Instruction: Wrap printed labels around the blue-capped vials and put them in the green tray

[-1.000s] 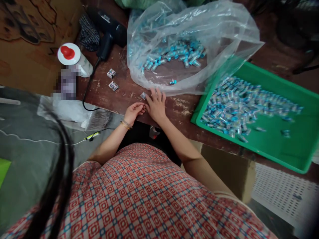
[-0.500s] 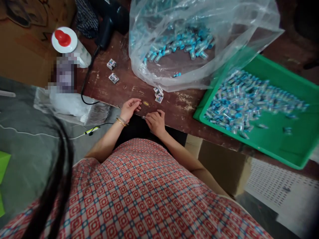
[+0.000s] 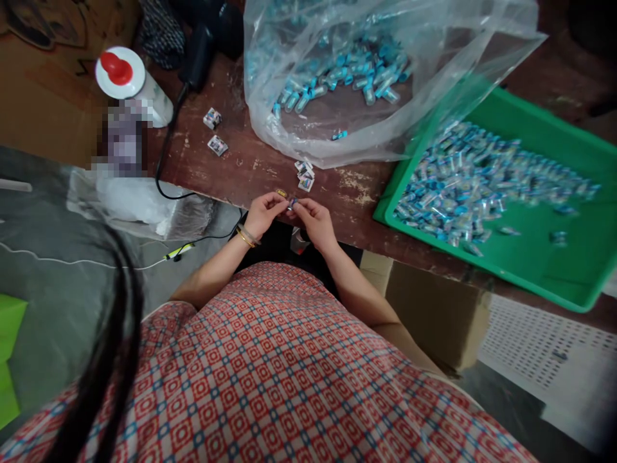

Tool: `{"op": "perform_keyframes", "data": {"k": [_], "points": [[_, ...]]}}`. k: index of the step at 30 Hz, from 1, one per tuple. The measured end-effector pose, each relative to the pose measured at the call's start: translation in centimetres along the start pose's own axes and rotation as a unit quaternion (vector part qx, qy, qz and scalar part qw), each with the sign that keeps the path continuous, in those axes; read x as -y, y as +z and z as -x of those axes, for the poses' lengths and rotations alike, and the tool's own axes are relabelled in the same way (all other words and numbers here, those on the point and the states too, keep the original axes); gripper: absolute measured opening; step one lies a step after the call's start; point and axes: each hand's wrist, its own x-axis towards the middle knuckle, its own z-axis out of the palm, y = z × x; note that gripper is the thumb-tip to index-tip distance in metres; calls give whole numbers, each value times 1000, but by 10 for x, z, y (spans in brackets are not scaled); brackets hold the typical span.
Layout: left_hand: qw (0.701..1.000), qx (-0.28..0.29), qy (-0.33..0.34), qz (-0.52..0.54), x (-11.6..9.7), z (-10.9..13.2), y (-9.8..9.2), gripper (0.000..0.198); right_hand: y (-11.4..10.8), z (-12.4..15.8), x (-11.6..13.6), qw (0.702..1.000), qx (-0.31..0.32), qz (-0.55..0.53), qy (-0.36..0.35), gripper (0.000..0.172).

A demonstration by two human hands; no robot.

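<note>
At the table's front edge, my left hand (image 3: 264, 215) and my right hand (image 3: 315, 224) meet, fingertips pinched on one small vial (image 3: 292, 204) between them. Its details are too small to tell. A small yellow oval (image 3: 281, 193) lies just beyond my left fingertips. Behind my hands is a little group of printed cards (image 3: 304, 175). Two small card stacks (image 3: 218, 145) sit farther left. A clear plastic bag (image 3: 332, 151) holds many blue-capped vials (image 3: 369, 93).
A green tray (image 3: 544, 292) full of small vials stands on the right of the brown table (image 3: 187, 167). At the back left are a white bottle (image 3: 157, 106) with a red top, a black dryer (image 3: 200, 58) and its cable.
Both hands have come together, and a small vial now shows between their fingertips. A clear and red object now shows below my right hand. The whole view has shifted slightly.
</note>
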Motion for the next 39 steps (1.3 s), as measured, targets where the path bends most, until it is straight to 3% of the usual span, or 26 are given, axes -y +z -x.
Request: {"op": "perform_keyframes", "data": {"k": [5, 13, 15, 18, 20, 21, 23, 25, 27, 30, 33, 36, 39], "points": [[1000, -29, -3, 6, -5, 1, 1, 31, -6, -4, 2, 997, -47, 17, -51, 56], [998, 1, 54, -29, 3, -2, -4, 31, -9, -18, 24, 984, 58, 152, -72, 39], [986, -6, 112, -119, -2, -3, -8, 24, -13, -24, 39, 964, 89, 224, -112, 33], [926, -1, 226, -303, -13, -3, -14, 12, -15, -34, 59, 900, 148, 355, -206, 19], [897, -5, 266, -353, -19, -3, -16, 8, -13, -40, 67, 865, 189, 402, -233, 8], [900, -13, 268, -344, -21, -4, -17, 7, -11, -42, 69, 866, 189, 397, -237, 10], [927, -24, 246, -281, -21, -6, -19, 17, -4, -43, 68, 897, 148, 343, -236, 12], [961, -16, 196, -195, -19, -10, -22, 30, 3, -45, 66, 927, 106, 283, -223, 16], [982, -16, 144, -122, -16, -15, -25, 38, 8, -56, 67, 939, 97, 261, -204, 19], [990, -61, 97, -82, -15, -21, -29, 44, 5, -105, 73, 928, 56, 286, -233, 29], [988, -71, 87, -105, -18, -25, -32, 41, -8, -189, 77, 887, -51, 357, -288, 37], [985, -64, 87, -134, -23, -24, -35, 38, -23, -264, 68, 854, -88, 440, -263, 38], [982, -65, 79, -156, -27, -21, -40, 35, -32, -290, 57, 841, -76, 481, -234, 35]]}}
